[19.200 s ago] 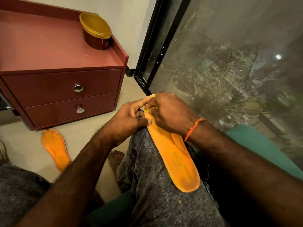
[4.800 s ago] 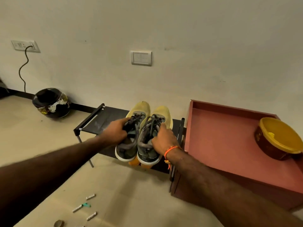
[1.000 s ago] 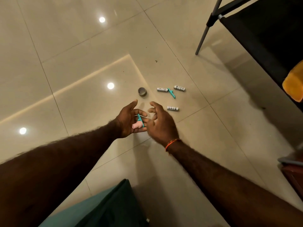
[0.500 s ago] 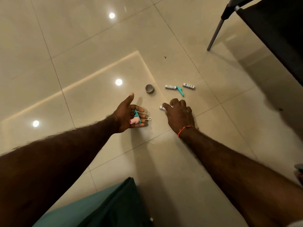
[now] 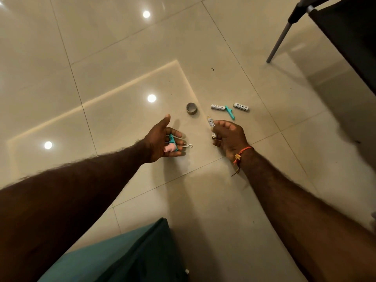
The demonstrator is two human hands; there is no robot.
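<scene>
White cylindrical battery (image 5: pixel 210 122) gripped by curled right hand (image 5: pixel 231 137), teal-and-pink plastic piece (image 5: pixel 172 144) held in upturned, half-curled left hand (image 5: pixel 160 141), glossy floor tiles (image 5: pixel 122 58) beneath.

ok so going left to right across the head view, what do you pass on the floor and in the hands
left hand holding a teal and pink piece → grey ring → gripped battery in the right hand → first floor battery → teal stick → second floor battery → metal leg

Floor (image 5: pixel 122 58): 2 batteries (image 5: pixel 218 107), clip (image 5: pixel 230 112), ring (image 5: pixel 191 108)
</scene>
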